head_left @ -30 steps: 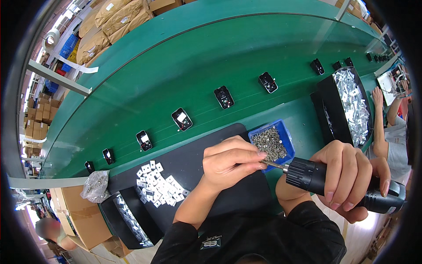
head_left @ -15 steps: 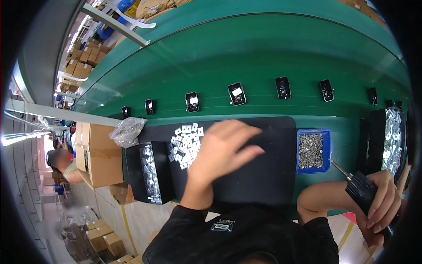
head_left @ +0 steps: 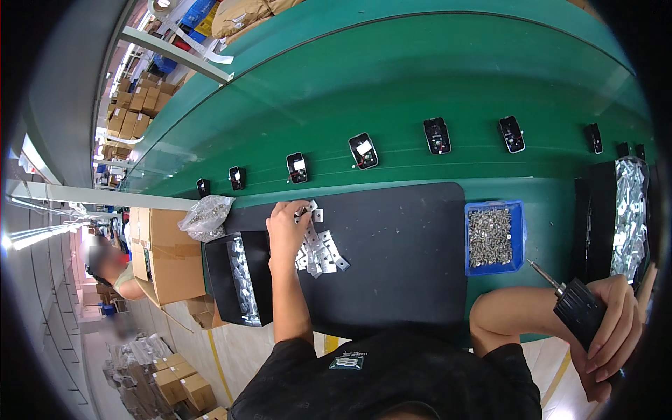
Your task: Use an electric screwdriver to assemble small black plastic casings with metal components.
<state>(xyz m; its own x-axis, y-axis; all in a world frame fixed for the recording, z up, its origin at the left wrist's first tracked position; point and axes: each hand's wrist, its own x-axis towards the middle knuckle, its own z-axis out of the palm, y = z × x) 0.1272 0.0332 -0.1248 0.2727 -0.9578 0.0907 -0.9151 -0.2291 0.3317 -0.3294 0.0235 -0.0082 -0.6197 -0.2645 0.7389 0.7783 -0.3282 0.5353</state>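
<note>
While the right hand (head_left: 612, 336) is wrapped round a black power screwdriver (head_left: 581, 308) at near right, bit angled far-left, the left hand (head_left: 285, 227) is on the left part of a pile of silver plates (head_left: 322, 255) on the black mat (head_left: 392, 280). Left fingers bent at the pile's far side; cannot tell if a plate is pinched. Hand and wrist hide part of the pile. Just left of the forearm: black box (head_left: 222, 280) of metal parts, then cardboard box (head_left: 175, 262), clear bag (head_left: 205, 218) at its far-right corner. Right of mat: blue tray (head_left: 522, 231) holding screws (head_left: 490, 238); bit tip just right of it. Farther right, black bin (head_left: 598, 231) with metal pieces. Far: row of black housings (head_left: 437, 135) across green surface (head_left: 315, 84). Versus half a second ago: left hand moved from beside the pile onto it; right-hand grip unchanged. One second ago bit was at left fingertips.
</note>
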